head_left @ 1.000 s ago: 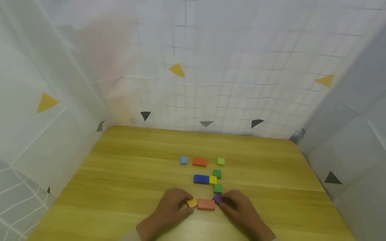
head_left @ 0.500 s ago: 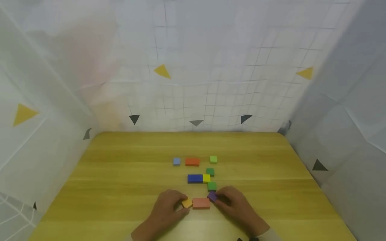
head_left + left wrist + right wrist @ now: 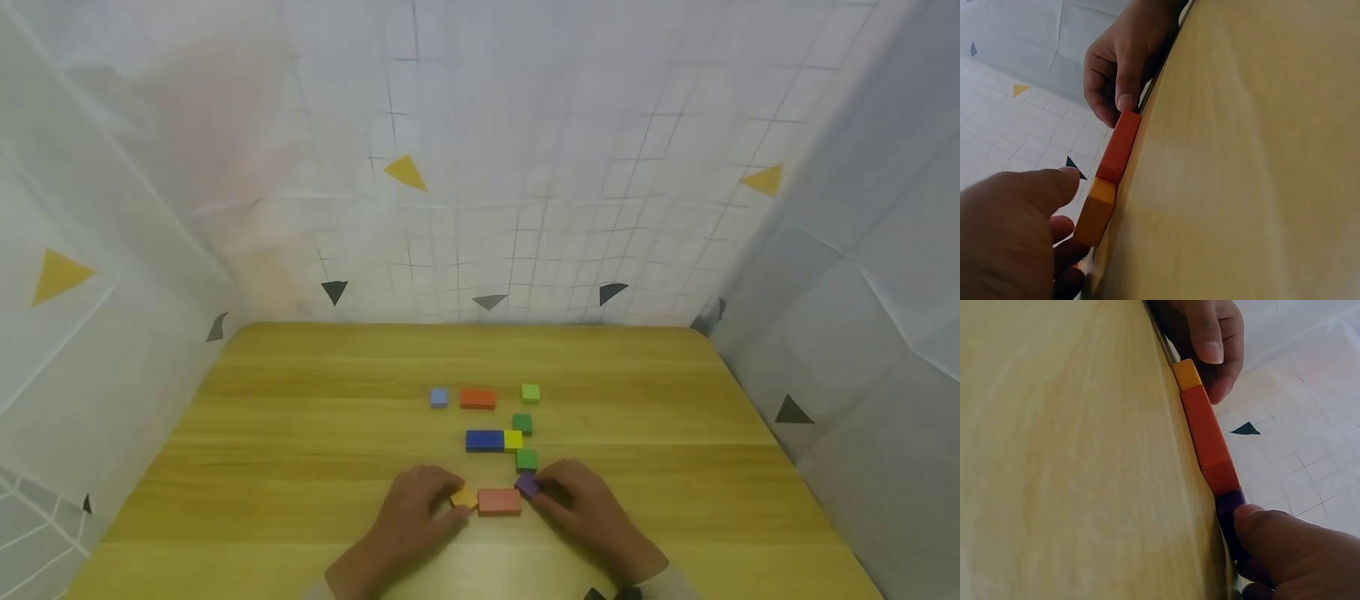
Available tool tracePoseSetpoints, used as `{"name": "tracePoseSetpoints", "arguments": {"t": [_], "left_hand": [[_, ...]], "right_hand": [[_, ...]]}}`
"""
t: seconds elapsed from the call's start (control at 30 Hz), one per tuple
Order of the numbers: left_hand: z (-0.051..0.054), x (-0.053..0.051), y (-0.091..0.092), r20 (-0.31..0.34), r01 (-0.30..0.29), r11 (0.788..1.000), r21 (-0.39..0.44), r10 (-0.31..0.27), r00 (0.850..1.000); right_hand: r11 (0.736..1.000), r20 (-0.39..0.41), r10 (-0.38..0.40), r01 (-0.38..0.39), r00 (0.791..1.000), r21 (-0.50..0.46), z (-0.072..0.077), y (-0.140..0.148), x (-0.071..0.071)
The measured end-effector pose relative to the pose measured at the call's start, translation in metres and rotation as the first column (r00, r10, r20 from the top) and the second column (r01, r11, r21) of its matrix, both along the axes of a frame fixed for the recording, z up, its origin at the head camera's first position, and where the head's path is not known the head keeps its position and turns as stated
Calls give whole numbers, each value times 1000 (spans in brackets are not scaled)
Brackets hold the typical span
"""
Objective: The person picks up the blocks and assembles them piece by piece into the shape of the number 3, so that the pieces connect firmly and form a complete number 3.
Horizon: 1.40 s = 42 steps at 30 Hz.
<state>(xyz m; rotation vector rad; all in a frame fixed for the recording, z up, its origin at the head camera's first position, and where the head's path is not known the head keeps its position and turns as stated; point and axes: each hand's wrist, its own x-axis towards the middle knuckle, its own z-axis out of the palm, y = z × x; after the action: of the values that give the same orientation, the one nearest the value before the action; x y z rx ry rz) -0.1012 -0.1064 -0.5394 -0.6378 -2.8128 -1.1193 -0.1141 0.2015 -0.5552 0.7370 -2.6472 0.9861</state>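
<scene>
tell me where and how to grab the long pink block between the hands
I'd pinch the pink block at mid-length, coming down from above onto its two long sides. It lies flat with those sides free, while the orange block sits at its left end and the purple block by its far right corner.

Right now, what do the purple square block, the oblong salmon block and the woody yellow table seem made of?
The purple square block: perhaps painted wood or plastic; smooth, evenly coloured.
The oblong salmon block: likely painted wood, maybe plastic, matt; flat faces, crisp edges.
The woody yellow table: wood or laminate, slightly glossy; grain streaks, pale glare.
</scene>
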Motion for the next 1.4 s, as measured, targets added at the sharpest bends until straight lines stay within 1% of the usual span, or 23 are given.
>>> {"name": "tracePoseSetpoints", "arguments": {"t": [0.2, 0.27, 0.4, 0.47, 0.53, 0.7, 0.9, 0.97, 1.1, 1.2, 1.3, 1.4], "left_hand": [[-6, -9, -2, -109, -17, 999, 51, 22, 994], [-9, -13, -2, -122, -19, 998, 64, 27, 992], [-11, -20, -2, -89, -34, 996, 88, 41, 995], [-10, -23, -1, -75, -39, 994, 104, 47, 996], [-8, -25, 0, -74, -44, 993, 105, 52, 996], [-6, -27, 0, -93, -41, 995, 96, 50, 994], [-6, -28, 0, -64, -49, 995, 92, 55, 996], [-7, -32, 1, -76, -54, 994, 89, 61, 995], [-8, -44, 3, -95, -73, 993, 96, 83, 992], [-9, -52, 4, -94, -84, 993, 87, 92, 991], [-11, -57, 6, -113, -86, 994, 70, 93, 989], [-12, -60, 8, -118, -90, 993, 73, 98, 988]], "right_hand": [[1000, 42, -9, 9, 999, -7, 3, -1, 1], [1000, 44, -8, 8, 999, -10, 3, -1, 1], [1000, 39, -6, 6, 999, -10, 2, -1, 1], [1000, 36, -4, 5, 999, -9, 2, -1, 1], [1000, 39, -6, 7, 999, -6, 1, -1, 1], [1000, 31, -5, 5, 1000, 0, 2, -1, 0], [1000, 18, 5, -5, 1000, 2, 4, -1, 0], [1000, 17, 6, -6, 1000, 0, 5, -1, 0], [1000, 27, 15, -14, 1000, -14, 5, -1, 1], [1000, 42, 13, -12, 999, -16, 6, -1, 2], [1000, 30, 10, -10, 999, -16, 5, -1, 1], [1000, 9, 9, -8, 1000, -21, 5, -1, 0]]}}
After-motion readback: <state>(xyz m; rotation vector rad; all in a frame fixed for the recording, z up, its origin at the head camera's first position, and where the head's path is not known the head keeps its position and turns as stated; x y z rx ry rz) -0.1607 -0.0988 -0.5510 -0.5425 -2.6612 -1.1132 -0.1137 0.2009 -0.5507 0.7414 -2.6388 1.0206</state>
